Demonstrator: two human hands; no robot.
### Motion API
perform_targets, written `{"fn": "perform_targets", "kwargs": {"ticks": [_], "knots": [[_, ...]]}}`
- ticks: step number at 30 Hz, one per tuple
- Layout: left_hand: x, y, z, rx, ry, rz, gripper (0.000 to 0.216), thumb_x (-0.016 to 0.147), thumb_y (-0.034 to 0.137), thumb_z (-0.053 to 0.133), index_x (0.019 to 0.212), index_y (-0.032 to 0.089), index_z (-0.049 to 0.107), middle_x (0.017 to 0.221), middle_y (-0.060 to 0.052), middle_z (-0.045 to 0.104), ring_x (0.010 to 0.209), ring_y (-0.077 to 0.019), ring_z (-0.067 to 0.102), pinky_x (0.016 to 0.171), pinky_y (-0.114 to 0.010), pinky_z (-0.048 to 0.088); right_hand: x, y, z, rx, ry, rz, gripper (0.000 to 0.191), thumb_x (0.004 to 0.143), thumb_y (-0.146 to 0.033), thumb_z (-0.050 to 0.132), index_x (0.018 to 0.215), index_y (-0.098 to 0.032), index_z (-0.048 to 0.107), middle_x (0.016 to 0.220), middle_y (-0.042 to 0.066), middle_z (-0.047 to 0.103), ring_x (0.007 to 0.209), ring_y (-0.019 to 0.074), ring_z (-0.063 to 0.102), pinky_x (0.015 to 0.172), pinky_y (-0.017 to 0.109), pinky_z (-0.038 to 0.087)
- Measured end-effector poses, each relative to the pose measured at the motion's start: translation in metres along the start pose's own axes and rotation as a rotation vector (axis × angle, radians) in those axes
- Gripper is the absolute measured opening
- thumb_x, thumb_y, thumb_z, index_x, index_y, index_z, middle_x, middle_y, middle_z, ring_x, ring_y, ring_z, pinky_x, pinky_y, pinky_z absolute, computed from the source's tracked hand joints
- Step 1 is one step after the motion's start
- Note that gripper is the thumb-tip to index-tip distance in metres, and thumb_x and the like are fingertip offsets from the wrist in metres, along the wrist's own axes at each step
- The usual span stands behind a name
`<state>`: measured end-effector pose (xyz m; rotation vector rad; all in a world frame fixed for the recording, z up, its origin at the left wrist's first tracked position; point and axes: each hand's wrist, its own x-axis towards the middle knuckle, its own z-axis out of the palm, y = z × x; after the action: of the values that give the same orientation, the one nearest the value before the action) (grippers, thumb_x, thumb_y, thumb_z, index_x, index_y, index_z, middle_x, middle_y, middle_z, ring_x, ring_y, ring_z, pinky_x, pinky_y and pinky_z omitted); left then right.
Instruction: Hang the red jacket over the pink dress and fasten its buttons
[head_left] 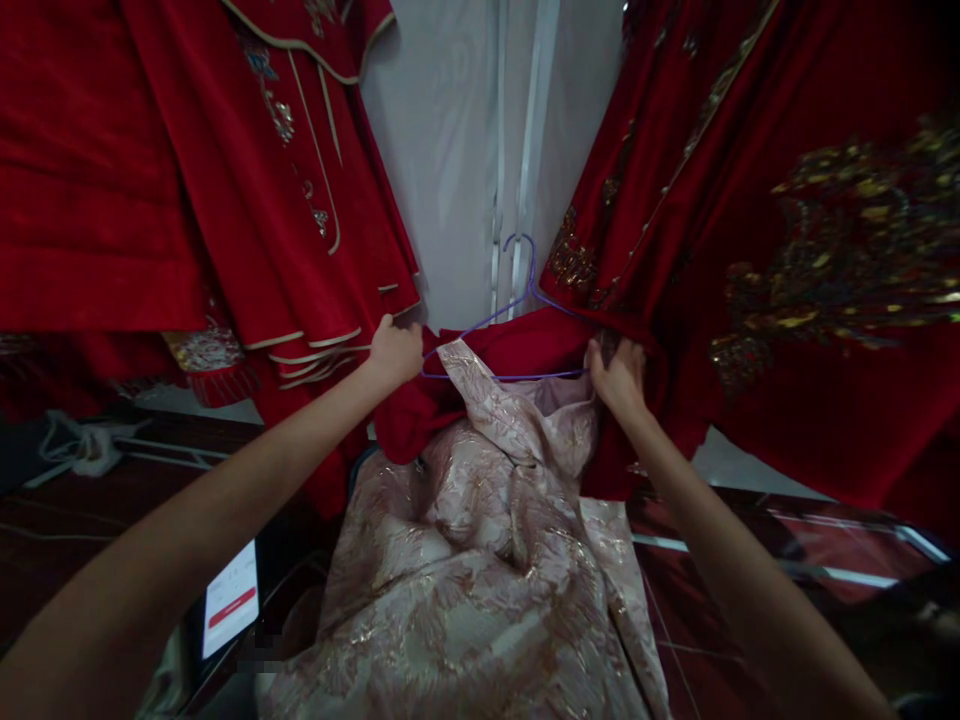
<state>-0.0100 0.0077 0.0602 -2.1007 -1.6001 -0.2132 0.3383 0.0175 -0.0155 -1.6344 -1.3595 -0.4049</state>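
A thin purple wire hanger is in the middle of the head view, its hook pointing up. A red garment lies behind and around it. A pale pink, shiny brocade dress spreads from the hanger down toward me, one strap by the hanger's left side. My left hand is closed on red cloth at the hanger's left end. At the right end, my right hand grips the red garment, with its thumb beside the dress's top edge. The fabric hides some of my fingertips.
Red embroidered garments hang at the left. More red clothes with gold sequins hang at the right. A pale panel stands behind. A lit phone is at lower left, and metal rails lie low on the right.
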Motion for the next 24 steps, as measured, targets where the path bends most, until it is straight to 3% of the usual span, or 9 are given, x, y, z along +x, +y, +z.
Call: {"fn": "perform_targets", "kwargs": {"ticks": [5,8,12,15,18,21,24], "knots": [[-0.004,0.02,0.024,-0.204,0.008,0.056,0.047,0.078,0.04,0.048,0.12,0.017,0.048,0.115,-0.016,0.055,0.105,-0.0319,0.051,0.084,-0.043,0.039,0.025,0.021,-0.008,-0.12,-0.074,-0.077,0.054,0.09,-0.049,0.029,0.109,-0.004,0.053,0.107,0.025,0.056,0.102,0.0339,0.052,0.087,0.046,0.039],[0.008,0.031,0.047,-0.451,0.011,0.084,0.046,0.077,0.038,0.05,0.116,0.014,0.049,0.11,-0.015,0.055,0.102,-0.0286,0.052,0.083,-0.04,0.042,0.038,0.022,-0.007,-0.166,-0.074,-0.103,0.057,0.091,-0.047,0.025,0.105,-0.002,0.056,0.104,0.026,0.058,0.101,0.0335,0.054,0.087,0.046,0.039],[0.024,0.037,0.067,-0.755,0.117,0.064,0.034,0.081,0.032,0.045,0.109,0.014,0.054,0.098,-0.009,0.059,0.094,-0.0217,0.055,0.085,-0.034,0.042,0.062,0.03,-0.002,-0.204,-0.154,-0.117,0.063,0.09,-0.051,0.022,0.097,-0.003,0.062,0.102,0.027,0.06,0.102,0.0341,0.055,0.088,0.048,0.039],[0.028,0.037,0.071,-0.916,0.177,0.067,0.033,0.088,0.037,0.035,0.092,0.016,0.06,0.084,-0.005,0.06,0.083,-0.0179,0.056,0.079,-0.03,0.043,0.084,0.045,-0.001,-0.144,-0.37,0.061,0.07,0.085,-0.064,0.025,0.081,-0.008,0.066,0.084,0.024,0.064,0.091,0.0339,0.06,0.081,0.047,0.043],[0.026,0.036,0.071,-0.999,0.213,0.081,0.04,0.089,0.044,0.033,0.08,0.016,0.059,0.073,-0.003,0.058,0.071,-0.0149,0.054,0.069,-0.026,0.042,0.098,0.062,-0.006,0.063,-0.557,0.295,0.071,0.078,-0.075,0.027,0.063,-0.016,0.064,0.057,0.015,0.06,0.067,0.0304,0.063,0.064,0.044,0.048],[0.024,0.035,0.074,-1.047,0.233,0.096,0.04,0.088,0.045,0.036,0.081,0.015,0.061,0.073,-0.002,0.06,0.07,-0.0143,0.054,0.066,-0.024,0.042,0.092,0.07,-0.019,0.326,-0.575,0.159,0.059,0.075,-0.072,0.04,0.061,-0.019,0.062,0.052,0.008,0.058,0.056,0.0232,0.06,0.054,0.037,0.048],[0.025,0.034,0.078,-1.11,0.22,0.077,0.043,0.088,0.046,0.035,0.088,0.015,0.065,0.08,-0.002,0.066,0.075,-0.0155,0.058,0.068,-0.024,0.044,0.073,0.067,-0.031,0.464,-0.429,-0.048,0.044,0.075,-0.063,0.051,0.076,-0.021,0.063,0.067,0.002,0.064,0.063,0.0173,0.06,0.06,0.03,0.049]]}}
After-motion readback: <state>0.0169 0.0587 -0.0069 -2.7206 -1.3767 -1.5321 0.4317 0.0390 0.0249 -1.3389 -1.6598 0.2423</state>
